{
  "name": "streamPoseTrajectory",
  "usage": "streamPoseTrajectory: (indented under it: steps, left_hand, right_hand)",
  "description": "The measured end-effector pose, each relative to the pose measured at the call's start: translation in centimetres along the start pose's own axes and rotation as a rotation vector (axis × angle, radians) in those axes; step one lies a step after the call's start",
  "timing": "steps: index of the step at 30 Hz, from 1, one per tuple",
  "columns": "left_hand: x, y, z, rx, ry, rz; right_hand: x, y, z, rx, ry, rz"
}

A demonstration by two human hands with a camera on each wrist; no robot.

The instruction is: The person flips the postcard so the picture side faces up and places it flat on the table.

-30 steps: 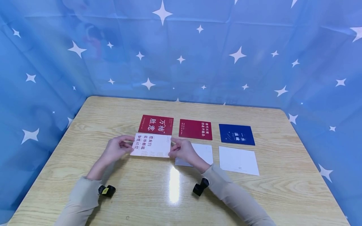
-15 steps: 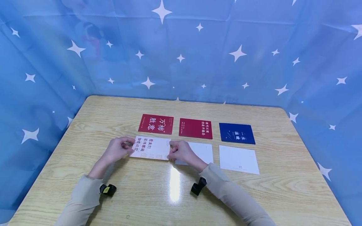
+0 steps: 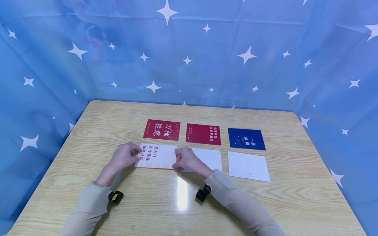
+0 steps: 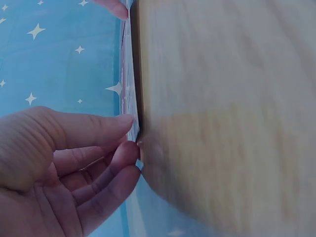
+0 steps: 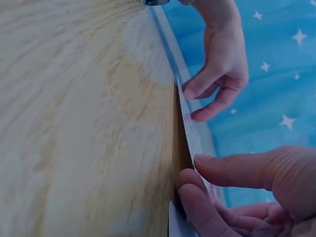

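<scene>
A white postcard point(image 3: 156, 155) printed with dark red characters lies between my hands, close over the table. My left hand point(image 3: 125, 155) pinches its left end, thumb and fingertips at the card's edge in the left wrist view. At the other end, my right hand point(image 3: 188, 160) grips the near right corner between thumb and fingers. In the right wrist view, the card's edge point(image 5: 186, 118) shows slightly raised above the wood, with a dark gap beneath. A second white card point(image 3: 211, 158) lies just right of it, partly hidden by my right hand.
Behind are two red postcards, one at the left point(image 3: 161, 129) and one in the middle point(image 3: 203, 134), plus a blue postcard point(image 3: 246, 139). A white card point(image 3: 249, 166) lies in front of the blue one. The wooden table point(image 3: 265, 209) meets a starry blue curtain point(image 3: 189, 42).
Both hands have brought the white postcard down and slightly toward me, off its overlap with the left red postcard. The other cards have stayed in place.
</scene>
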State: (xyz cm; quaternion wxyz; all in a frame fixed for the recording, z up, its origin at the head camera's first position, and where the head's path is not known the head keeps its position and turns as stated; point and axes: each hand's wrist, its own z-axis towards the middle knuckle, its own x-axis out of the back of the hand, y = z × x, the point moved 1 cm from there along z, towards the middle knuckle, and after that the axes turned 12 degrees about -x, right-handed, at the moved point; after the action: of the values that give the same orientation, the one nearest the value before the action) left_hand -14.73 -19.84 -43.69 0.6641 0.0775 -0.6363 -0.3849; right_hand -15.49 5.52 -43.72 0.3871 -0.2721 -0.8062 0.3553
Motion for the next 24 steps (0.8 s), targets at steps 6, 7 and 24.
streamPoseTrajectory:
  steps: [6, 7, 24]
  left_hand:
    - [0.2, 0.0, -0.1, 0.002, 0.001, 0.013]
    - [0.3, 0.0, -0.1, 0.005, 0.000, 0.011]
    - [0.6, 0.4, 0.3, 0.027, 0.058, -0.083]
  right_hand:
    - [-0.1, -0.4, -0.2, -0.003, -0.025, -0.039]
    - [-0.1, -0.4, -0.3, 0.003, -0.029, -0.040]
    - [2.7, 0.6, -1.4, -0.038, -0.003, 0.077]
